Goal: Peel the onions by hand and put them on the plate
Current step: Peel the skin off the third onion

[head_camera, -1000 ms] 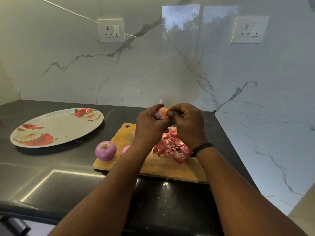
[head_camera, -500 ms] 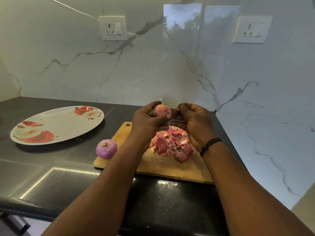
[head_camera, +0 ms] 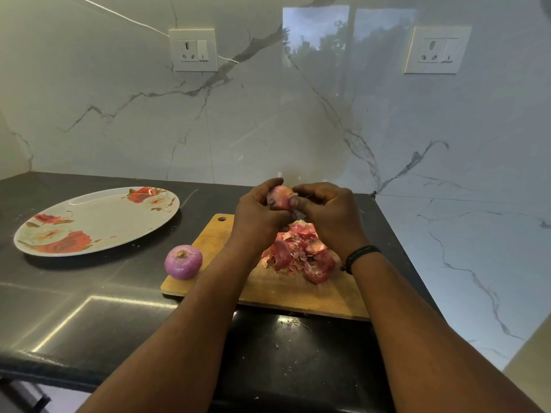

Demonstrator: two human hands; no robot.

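Note:
My left hand (head_camera: 258,217) grips a small pinkish onion (head_camera: 280,197) above the far end of the wooden cutting board (head_camera: 298,296). The fingers of my right hand (head_camera: 326,214) pinch at the onion's right side, where a bit of skin shows. Under both hands a heap of red onion skins (head_camera: 301,254) lies on the board. A peeled purple onion (head_camera: 183,261) rests on the board's left corner. The white plate with red flowers (head_camera: 95,222) lies on the counter at the left with nothing on it.
The black counter (head_camera: 89,317) ends at a front edge near me and meets the marble wall behind and at the right. Two wall sockets (head_camera: 193,50) sit high on the wall. Small skin scraps lie on the counter in front of the board.
My right hand, which had drawn a little away from the onion half a second ago, has come back and pinches at it again. The left hand still holds the onion.

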